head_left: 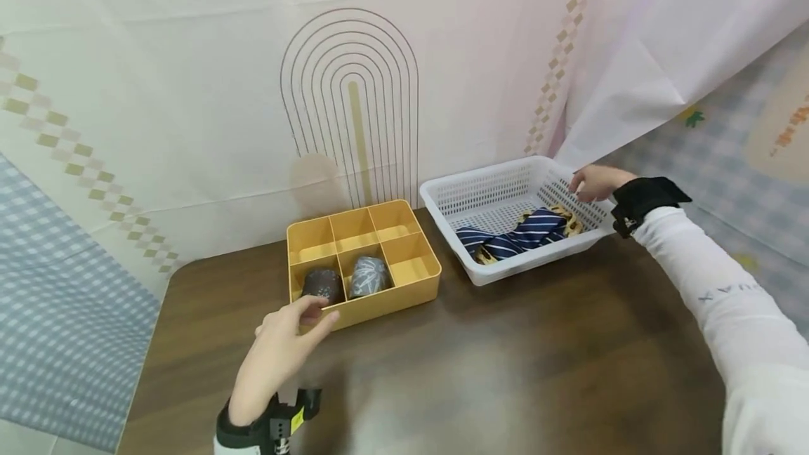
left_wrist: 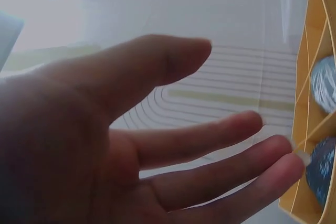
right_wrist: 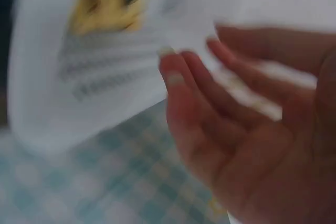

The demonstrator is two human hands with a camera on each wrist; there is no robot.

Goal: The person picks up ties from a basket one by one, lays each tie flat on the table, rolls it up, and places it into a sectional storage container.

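Our left hand (head_left: 278,353) holds its fingers (left_wrist: 210,140) straight and loosely spread, gripping nothing, with the tips just at the front wall of the yellow divided box (head_left: 363,258). Our right hand (head_left: 594,182) hovers at the far right rim of the white mesh basket (head_left: 499,192); its fingers (right_wrist: 194,103) are relaxed and a little bent, and the blurred wrist view shows nothing held between them.

We can read no brand or label on the box or basket; the faint grey lettering on the white sleeve (head_left: 727,300) is too small to make out.

The box has six compartments and stands on the dark wooden tabletop (head_left: 505,364). In its front row sit a dark speckled roll (head_left: 322,284) on the left and a grey patterned roll (head_left: 369,276) in the middle. In the basket lies a navy tie with white stripes (head_left: 518,234), over a yellowish patterned fabric (head_left: 565,220) that is mostly hidden.
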